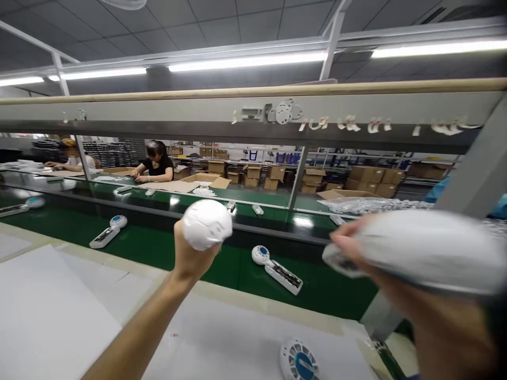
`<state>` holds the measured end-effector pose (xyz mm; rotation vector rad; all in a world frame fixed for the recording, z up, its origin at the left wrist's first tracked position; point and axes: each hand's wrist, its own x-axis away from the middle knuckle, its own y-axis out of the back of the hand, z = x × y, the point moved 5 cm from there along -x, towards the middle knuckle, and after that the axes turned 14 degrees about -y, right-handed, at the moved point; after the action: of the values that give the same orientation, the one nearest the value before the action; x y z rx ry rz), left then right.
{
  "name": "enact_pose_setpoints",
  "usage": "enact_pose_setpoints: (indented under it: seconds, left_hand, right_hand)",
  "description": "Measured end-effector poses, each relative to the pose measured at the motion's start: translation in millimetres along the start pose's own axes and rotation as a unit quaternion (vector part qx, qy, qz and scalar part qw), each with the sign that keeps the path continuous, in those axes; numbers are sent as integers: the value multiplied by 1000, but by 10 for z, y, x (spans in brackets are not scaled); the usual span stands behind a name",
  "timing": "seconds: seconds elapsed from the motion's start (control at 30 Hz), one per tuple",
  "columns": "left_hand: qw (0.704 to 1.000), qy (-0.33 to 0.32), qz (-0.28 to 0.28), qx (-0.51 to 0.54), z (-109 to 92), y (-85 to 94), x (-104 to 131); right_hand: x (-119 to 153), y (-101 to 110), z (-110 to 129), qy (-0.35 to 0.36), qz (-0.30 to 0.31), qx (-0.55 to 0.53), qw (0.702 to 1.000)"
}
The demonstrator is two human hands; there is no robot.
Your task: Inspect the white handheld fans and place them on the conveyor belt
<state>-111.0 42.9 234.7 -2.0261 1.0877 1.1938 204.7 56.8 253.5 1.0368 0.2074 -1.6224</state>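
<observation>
My left hand (194, 258) is wrapped round a white rounded object (207, 224), which looks covered in thin plastic film, raised in front of the green conveyor belt (233, 272). Close to the camera at the right, my right hand (396, 285) grips a large white object (431, 250), blurred by motion. On the belt between the hands lies a white device (283, 275) with a round head and an open handle. A round white part with a blue centre (300, 361) rests on the white work surface (225, 338) at the bottom.
Another open device (106, 232) lies on the belt at left. A metal post (471, 163) stands at right, and a shelf beam (178, 111) crosses above the belt. Across the line, a person in black (158, 168) and another person (75, 158) sit; cardboard boxes (362, 177) stand behind.
</observation>
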Motion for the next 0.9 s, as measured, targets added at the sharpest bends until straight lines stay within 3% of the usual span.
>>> enact_pose_setpoints:
  seconds: [0.03, 0.1, 0.17, 0.23, 0.37, 0.5, 0.6, 0.67, 0.8, 0.9]
  left_hand:
    - [998, -19, 48, -30, 87, -59, 26]
    - [987, -19, 142, -70, 317, -191, 114]
    - [972, 21, 205, -111, 593, -294, 226]
    - [961, 69, 229, -136, 868, -349, 341]
    - [951, 138, 241, -137, 1326, -386, 561]
    - [936, 177, 251, -175, 1647, -360, 780]
    - [918, 178, 257, -243, 1812, -294, 923]
    - [902, 161, 265, -300, 1889, -231, 981]
    - [871, 100, 273, -396, 1948, -110, 972]
    - [860, 46, 267, -432, 1881, -102, 924]
  right_hand:
    - [-96, -98, -8, -5, -1, 18, 1000]
    - [-282, -356, -173, -85, 34, 108, 990]
    - [-381, -602, -523, -217, 102, 221, 945]
    - [-398, -764, -878, -279, 138, 270, 911]
    - [-272, -963, -1498, -341, 191, 315, 865]
    - [-100, -1110, -1805, -379, 232, 366, 818]
    - [-8, -1221, -1829, -392, 262, 403, 785]
    - [17, -1296, -1757, -377, 264, 418, 783]
    - [56, -1505, -1454, -297, 232, 413, 829]
    - [217, -1802, -1198, -233, 273, 363, 860]
